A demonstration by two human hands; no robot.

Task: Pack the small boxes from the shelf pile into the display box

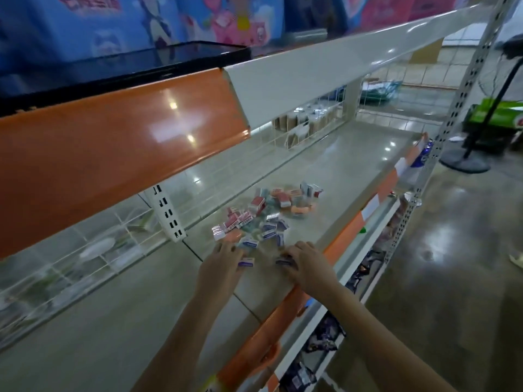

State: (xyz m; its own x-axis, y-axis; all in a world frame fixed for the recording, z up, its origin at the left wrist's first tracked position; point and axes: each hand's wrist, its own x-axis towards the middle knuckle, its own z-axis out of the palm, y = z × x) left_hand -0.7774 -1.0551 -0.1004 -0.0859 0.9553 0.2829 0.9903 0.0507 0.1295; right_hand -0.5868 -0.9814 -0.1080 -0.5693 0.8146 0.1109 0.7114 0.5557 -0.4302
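1. Head view: a pile (pixel 263 215) of small boxes lies loose on the grey shelf (pixel 339 168), near its front edge. The pile's long axis runs from the near left toward the far right, roughly along the shelf's front lip. The boxes point in mixed directions; some lie flat, some stand on edge.
2. Red boxes sit mostly at the middle and far end of the pile; blue-and-white ones lie at the near end, closest to the hands.
3. Left hand (pixel 223 264): palm down at the near end of the pile, fingers curled onto a purple-and-white box (pixel 246 262) at its fingertips. This box lies flat, long axis across the view.
4. Right hand (pixel 307 263): palm down, just right of the left hand, fingers curled round a dark box (pixel 283 261); blur hides its orientation.
5. The two held boxes lie close together, just short of the pile.
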